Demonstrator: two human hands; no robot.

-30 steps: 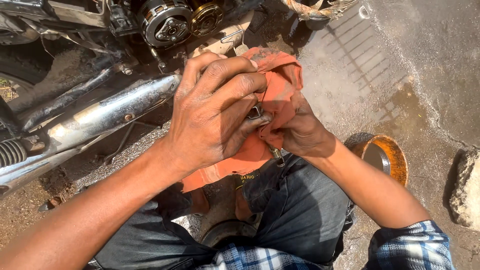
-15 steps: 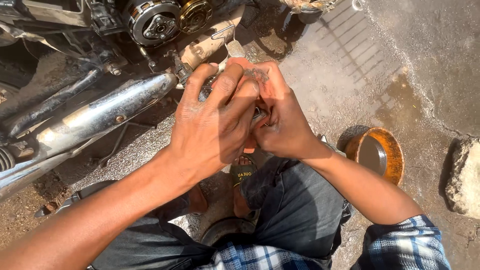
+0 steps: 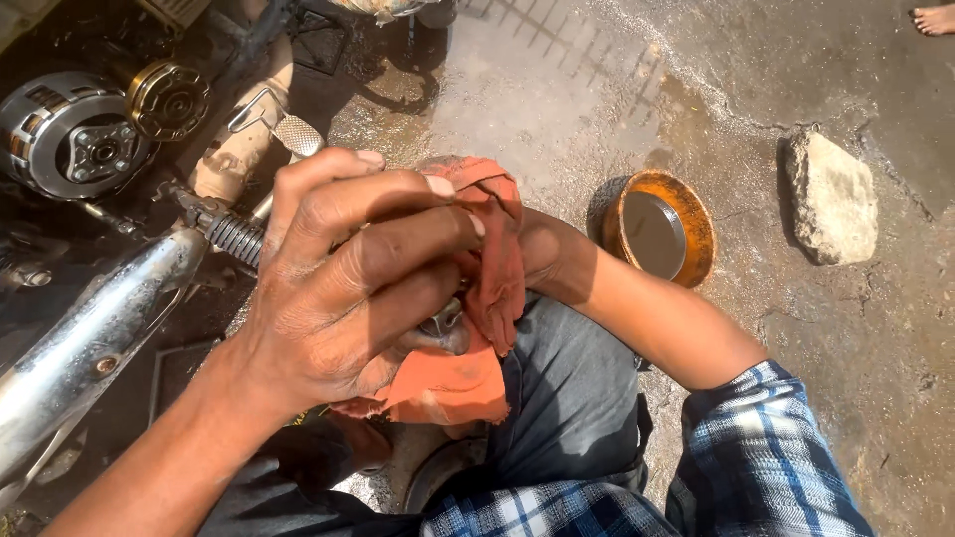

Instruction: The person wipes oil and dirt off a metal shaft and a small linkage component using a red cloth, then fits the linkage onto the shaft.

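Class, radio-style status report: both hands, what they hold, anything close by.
Left hand and right hand both clamped around an orange rag wrapping a small metal part. Exhaust pipe close at left. Orange bowl at right, apart.

Left hand (image 3: 348, 288): laid over an orange rag (image 3: 468, 298), the fingers curled across it and closed on it.
Right hand (image 3: 532, 254): mostly hidden behind the rag, pressed against it from the far side.
Metal part (image 3: 443, 328): small and grey, seen between the rag folds under the left fingers.
Knees: clad in grey trousers (image 3: 567, 398), with the rag held just above them.
Exhaust pipe (image 3: 95, 338): chromed, lying at the left near the left forearm.
Engine clutch (image 3: 70, 134): exposed at the upper left.
Bowl (image 3: 659, 229): rusty, set on the wet ground beside a stone (image 3: 831, 197).
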